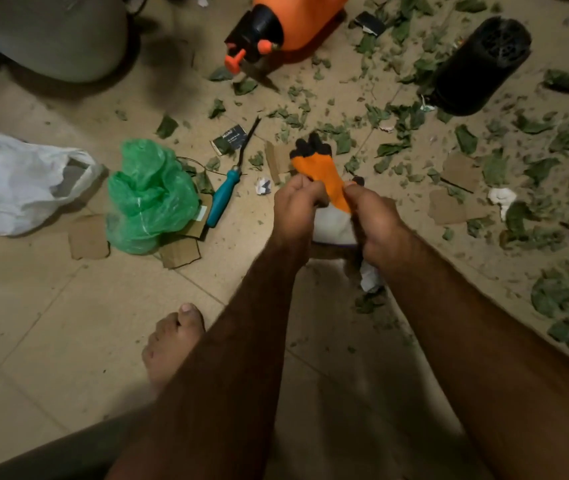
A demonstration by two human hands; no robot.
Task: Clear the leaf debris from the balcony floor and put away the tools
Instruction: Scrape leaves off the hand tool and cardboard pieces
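Fingers of left hand and right hand pinch the glove near its cuff end, above the floor. Glove likely soft, limp, light; hold by cuff. Leaves scattered beyond: probably light, brittle; gather by handfuls.

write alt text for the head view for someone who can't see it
A person's left hand and right hand grip an orange and black glove over a tiled floor strewn with torn green leaves. A green plastic bag, a teal-handled tool and an orange sprayer lie nearby.
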